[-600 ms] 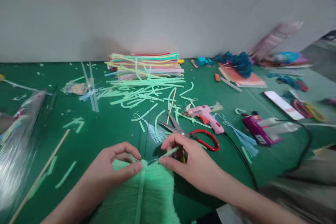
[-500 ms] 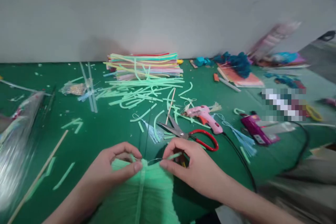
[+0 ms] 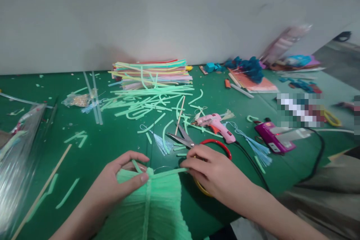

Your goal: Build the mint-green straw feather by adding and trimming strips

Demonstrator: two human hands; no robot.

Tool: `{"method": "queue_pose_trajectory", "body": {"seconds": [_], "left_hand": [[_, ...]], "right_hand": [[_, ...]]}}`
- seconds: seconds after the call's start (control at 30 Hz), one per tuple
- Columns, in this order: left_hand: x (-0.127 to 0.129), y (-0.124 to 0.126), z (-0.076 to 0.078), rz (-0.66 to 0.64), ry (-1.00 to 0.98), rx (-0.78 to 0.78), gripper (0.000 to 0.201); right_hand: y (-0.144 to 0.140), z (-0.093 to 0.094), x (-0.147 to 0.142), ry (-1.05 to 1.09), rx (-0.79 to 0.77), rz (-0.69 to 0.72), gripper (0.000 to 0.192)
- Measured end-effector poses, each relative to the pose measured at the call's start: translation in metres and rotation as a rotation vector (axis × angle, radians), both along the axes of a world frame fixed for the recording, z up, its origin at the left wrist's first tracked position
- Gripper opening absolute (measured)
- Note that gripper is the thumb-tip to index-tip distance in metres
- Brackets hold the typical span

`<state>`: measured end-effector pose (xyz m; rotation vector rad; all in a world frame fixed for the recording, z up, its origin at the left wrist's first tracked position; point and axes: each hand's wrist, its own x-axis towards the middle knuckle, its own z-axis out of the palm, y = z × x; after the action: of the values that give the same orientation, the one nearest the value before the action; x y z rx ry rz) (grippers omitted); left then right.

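The person's left hand point(image 3: 123, 180) is pinching the top edge of the pale green fringed piece point(image 3: 149, 210) at the near edge of the green bench point(image 3: 112, 142), grip clamped on it. Just right of that piece, the right hand point(image 3: 213, 174) is pinching the end of a green strip point(image 3: 168, 173) running off its top, fingers closed on the tip. Looks like that thin strip could snap or slip out if it's tugged too hard. The red-handled scissors point(image 3: 197, 143) are lying just behind the piece, blades apart, so knuckles could be catching them.
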<state>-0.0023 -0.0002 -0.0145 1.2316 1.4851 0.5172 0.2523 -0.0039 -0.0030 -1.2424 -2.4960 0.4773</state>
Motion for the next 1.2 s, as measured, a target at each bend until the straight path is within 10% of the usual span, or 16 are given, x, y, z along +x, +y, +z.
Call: {"method": "queue_pose_trajectory", "body": {"seconds": [0.83,1.2], "left_hand": [[-0.001,0.000,0.004,-0.059,0.023,0.053,0.025],[-0.004,0.000,0.010,-0.114,-0.045,0.075,0.019]], "right_hand": [[-0.019,-0.004,-0.038,0.142,0.318,0.070,0.020],[-0.012,-0.002,-0.040,0.585,-0.287,-0.281,0.010]]}}
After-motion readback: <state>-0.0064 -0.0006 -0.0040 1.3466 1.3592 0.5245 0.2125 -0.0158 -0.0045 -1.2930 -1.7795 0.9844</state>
